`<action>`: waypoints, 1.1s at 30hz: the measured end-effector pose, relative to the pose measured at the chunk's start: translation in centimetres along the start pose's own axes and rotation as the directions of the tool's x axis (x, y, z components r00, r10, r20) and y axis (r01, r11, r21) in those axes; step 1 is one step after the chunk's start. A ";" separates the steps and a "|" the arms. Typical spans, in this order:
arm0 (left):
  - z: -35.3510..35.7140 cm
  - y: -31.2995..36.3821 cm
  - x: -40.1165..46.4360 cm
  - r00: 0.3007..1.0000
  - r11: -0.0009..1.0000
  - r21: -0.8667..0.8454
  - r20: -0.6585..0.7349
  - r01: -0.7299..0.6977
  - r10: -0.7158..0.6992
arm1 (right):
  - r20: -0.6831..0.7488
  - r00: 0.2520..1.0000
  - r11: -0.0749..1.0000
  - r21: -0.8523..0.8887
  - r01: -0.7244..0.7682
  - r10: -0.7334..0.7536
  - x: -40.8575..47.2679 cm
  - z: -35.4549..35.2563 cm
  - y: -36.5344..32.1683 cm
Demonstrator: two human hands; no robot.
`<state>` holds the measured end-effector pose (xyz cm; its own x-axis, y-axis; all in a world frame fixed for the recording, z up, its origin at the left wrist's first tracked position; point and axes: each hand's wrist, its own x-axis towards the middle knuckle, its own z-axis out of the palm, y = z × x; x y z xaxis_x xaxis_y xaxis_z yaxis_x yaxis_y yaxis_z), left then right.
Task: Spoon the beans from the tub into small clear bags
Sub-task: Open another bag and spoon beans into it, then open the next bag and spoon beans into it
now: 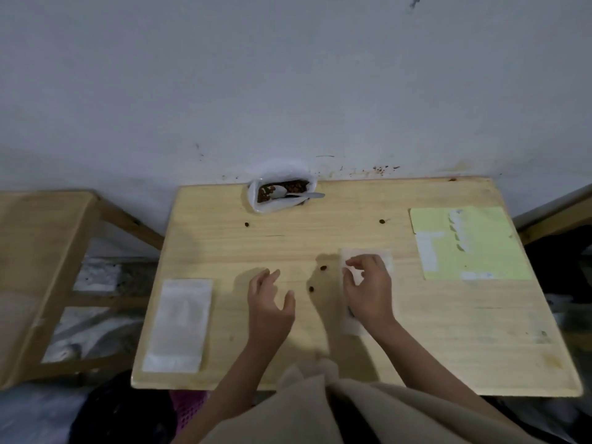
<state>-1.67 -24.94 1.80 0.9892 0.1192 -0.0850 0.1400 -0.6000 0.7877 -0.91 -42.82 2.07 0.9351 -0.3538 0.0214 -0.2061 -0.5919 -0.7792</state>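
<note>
The right hand lies on a small clear bag, its curled fingers pinching at the bag's top. Just left of that bag, the left hand hovers with fingers loosely spread, holding nothing. Stray beans lie beside the bag. Far beyond it, at the desk's back edge, the tub holds beans and a spoon. Well left lies a stack of bags.
</note>
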 end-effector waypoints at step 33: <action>-16.6 -17.7 1.3 0.993 0.958 0.277 0.070 0.074 -0.097 | 0.308 0.932 0.939 0.220 -0.264 0.190 -8.2 21.9 -16.1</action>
<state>-3.56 -1.03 -2.08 0.9716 0.1211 -0.2033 0.2190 -0.7853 0.5791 1.05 -14.49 0.75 0.9214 -0.2195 -0.3206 -0.3768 -0.3036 -0.8751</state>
